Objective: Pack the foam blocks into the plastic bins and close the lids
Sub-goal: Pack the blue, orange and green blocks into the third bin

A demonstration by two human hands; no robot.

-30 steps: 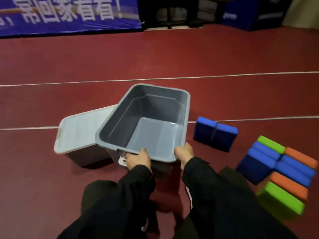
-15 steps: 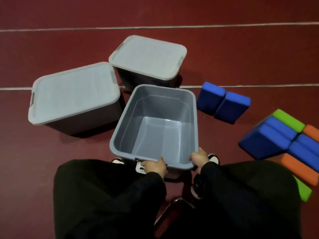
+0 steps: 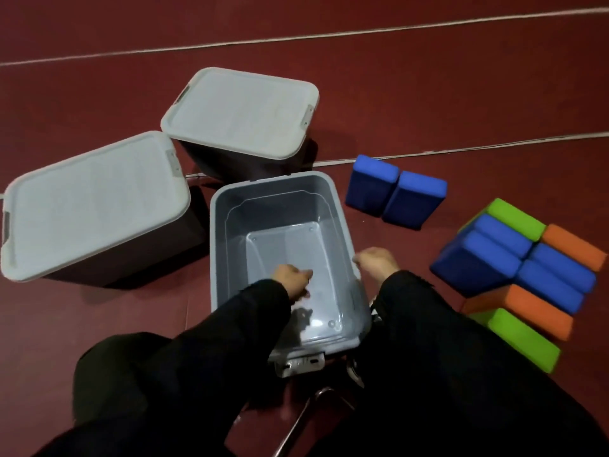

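A dark red floor (image 3: 428, 94) crossed by white lines carries everything, and the open bin (image 3: 339, 225) stands empty on it right in front of the person, mouth up, likely so blocks can be dropped straight in. The left hand (image 3: 293, 280) hangs loosely curled over the bin's inside and the right hand (image 3: 377, 260) rests at its right rim, also curled; neither holds a block. Outward, two blue blocks (image 3: 395, 192) lie just beside the bin's far right corner, the mixed stack (image 3: 527, 268) of blue, green and orange sits near on the right within easy reach, and two lidded bins (image 3: 92, 202) stand touching to the left and behind, seemingly set aside.
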